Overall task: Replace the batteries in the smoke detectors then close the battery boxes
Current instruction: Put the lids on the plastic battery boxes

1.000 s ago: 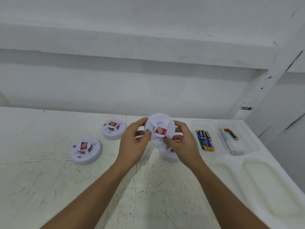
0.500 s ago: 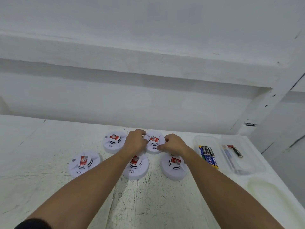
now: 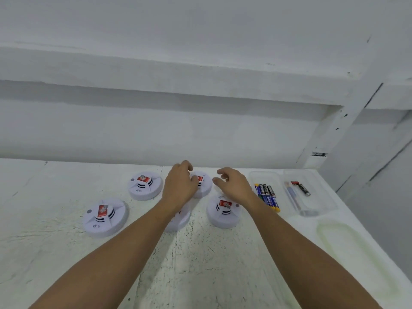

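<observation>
Several white round smoke detectors with red labels lie face up on the white table [image 3: 55,259]. One detector [image 3: 204,185] sits at the back middle. My left hand [image 3: 180,186] hovers over its left edge with loosely curled fingers, the thumb at its rim; I cannot tell if it touches. My right hand [image 3: 234,186] hangs just right of it, fingers loosely curled, holding nothing. Another detector [image 3: 224,216] lies below my right hand, and one [image 3: 178,221] is partly hidden under my left forearm. Two more detectors [image 3: 145,185] [image 3: 104,217] lie to the left.
A clear tray [image 3: 263,176] holds several blue and black batteries [image 3: 267,195]. Beside it a second clear tray [image 3: 318,197] holds a black battery [image 3: 304,189] and other small items. A translucent lid [image 3: 356,253] lies at the front right. A white wall rises behind the table.
The detector I held up in both hands was set down at the back middle. Both hands have since loosened their grip and lifted slightly off it.
</observation>
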